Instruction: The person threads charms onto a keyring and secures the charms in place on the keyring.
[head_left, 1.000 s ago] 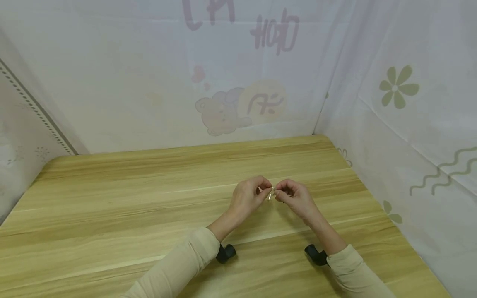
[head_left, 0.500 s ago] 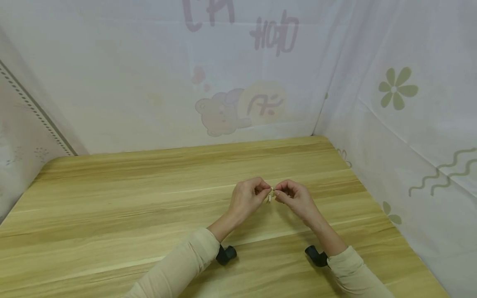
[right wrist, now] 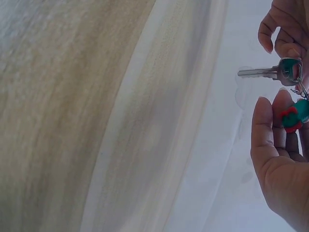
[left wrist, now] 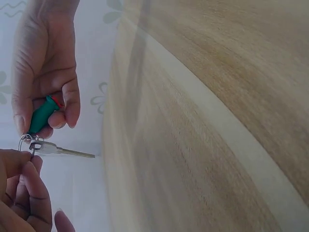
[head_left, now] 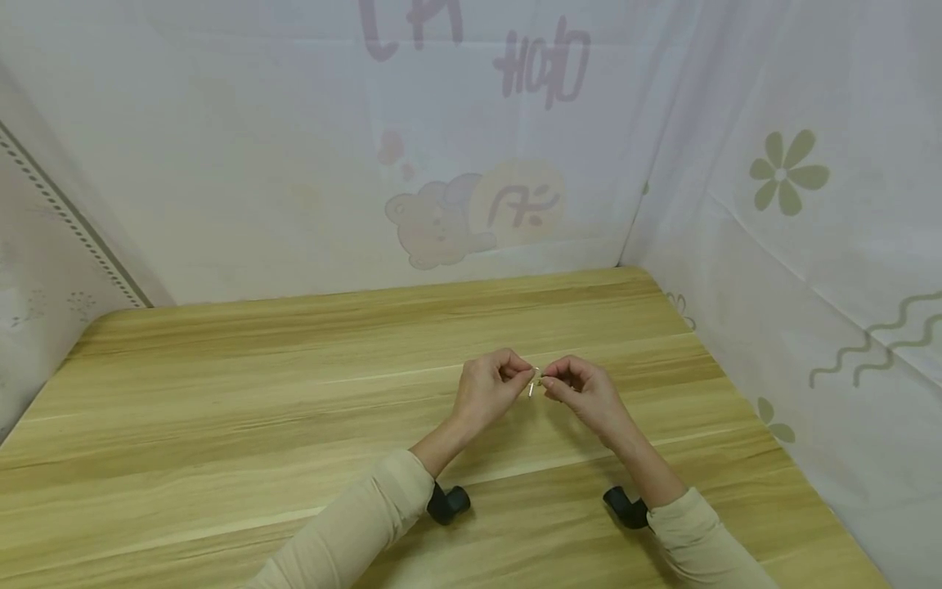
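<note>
Thumb and fingertips of my left hand (head_left: 486,388) pinch a metal key ring (left wrist: 24,138) on which a silver key (left wrist: 60,150) hangs. In the head view the key (head_left: 531,390) is a small bright strip between the hands. My right hand (head_left: 587,396) grips a small green keychain charm (left wrist: 42,115) with a red end, linked to the ring. From the right wrist view, the key (right wrist: 263,72) points away from the left fingers, and the charm (right wrist: 292,117) lies among the right fingers. Fingers partly hide the ring. Both hands are above the table.
A wood-grain table (head_left: 257,393) spreads beneath both hands. Behind it and at the right hang pale printed cloths (head_left: 294,164). Black wrist mounts (head_left: 448,503) sit under each forearm near the cuffs.
The hanging key has swung and turned slightly between the hands. Both hands stay in nearly the same place, still holding the ring and charm.
</note>
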The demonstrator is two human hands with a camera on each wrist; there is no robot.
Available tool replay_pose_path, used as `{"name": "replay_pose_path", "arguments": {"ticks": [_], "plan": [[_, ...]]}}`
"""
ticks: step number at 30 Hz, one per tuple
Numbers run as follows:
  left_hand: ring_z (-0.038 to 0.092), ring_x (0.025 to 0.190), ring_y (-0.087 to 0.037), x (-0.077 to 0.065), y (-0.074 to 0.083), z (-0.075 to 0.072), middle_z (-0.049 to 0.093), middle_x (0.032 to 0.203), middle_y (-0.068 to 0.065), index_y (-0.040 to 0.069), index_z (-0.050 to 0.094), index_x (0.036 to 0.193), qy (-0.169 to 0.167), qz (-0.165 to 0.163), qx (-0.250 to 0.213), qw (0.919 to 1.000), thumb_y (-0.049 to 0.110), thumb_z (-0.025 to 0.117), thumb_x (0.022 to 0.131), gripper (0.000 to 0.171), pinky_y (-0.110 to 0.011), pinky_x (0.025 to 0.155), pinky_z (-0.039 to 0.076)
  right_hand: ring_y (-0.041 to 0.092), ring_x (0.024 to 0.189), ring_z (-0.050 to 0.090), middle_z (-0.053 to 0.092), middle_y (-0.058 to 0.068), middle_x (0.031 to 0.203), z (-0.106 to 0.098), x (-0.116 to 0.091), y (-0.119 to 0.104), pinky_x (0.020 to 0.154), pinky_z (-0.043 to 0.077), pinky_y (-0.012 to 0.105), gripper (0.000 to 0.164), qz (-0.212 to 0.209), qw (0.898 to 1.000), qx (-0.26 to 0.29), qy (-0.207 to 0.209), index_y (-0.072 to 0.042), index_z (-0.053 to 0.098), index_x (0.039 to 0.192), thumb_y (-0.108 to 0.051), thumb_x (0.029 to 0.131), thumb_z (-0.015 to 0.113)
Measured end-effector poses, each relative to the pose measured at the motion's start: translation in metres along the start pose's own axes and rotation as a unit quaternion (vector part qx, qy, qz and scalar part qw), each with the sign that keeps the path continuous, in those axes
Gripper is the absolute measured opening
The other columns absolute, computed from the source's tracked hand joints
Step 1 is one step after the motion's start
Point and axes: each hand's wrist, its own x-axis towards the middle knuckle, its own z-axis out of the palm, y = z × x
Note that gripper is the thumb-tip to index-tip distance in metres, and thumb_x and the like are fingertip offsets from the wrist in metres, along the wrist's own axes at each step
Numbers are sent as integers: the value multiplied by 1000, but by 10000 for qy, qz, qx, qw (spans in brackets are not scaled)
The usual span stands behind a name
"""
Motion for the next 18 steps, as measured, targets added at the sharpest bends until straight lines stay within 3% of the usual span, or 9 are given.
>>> {"name": "replay_pose_path", "arguments": {"ticks": [6, 10, 13, 18], "plan": [[63, 65, -10, -1, 1, -1, 70, 75, -4, 5, 69, 84, -227, 56, 23, 9997, 9, 67, 86, 4, -16, 57, 49, 9, 75, 58, 60, 15, 90, 0, 0, -1, 73, 54, 30, 16, 20, 9998, -196, 61, 6, 60, 96, -9, 91, 61], [62, 67, -10, -1, 2, -2, 69, 78, -2, 7, 68, 91, -442, 337, 480, 9973, 10, 66, 88, 5, -16, 59, 48, 9, 71, 56, 60, 21, 89, 0, 0, -1, 71, 54, 33, 16, 17, 9996, -292, 61, 6, 60, 94, -10, 92, 60], [62, 70, -9, -1, 3, -2, 69, 84, 0, 11, 69, 93, -359, 773, 1075, 9905, 12, 67, 88, 6, -16, 60, 48, 9, 71, 56, 59, 25, 91, 1, 0, -2, 72, 54, 33, 16, 21, 9995, -319, 31, 5, 61, 95, -10, 92, 60], [62, 67, -7, -1, 3, -2, 70, 84, 1, 13, 72, 89, 96, 1640, 1701, 9716, 13, 70, 85, 5, -14, 59, 47, 10, 72, 56, 60, 21, 90, 1, 0, -5, 73, 54, 35, 14, 11, 9994, -338, 25, 5, 60, 94, -9, 92, 59]]}}
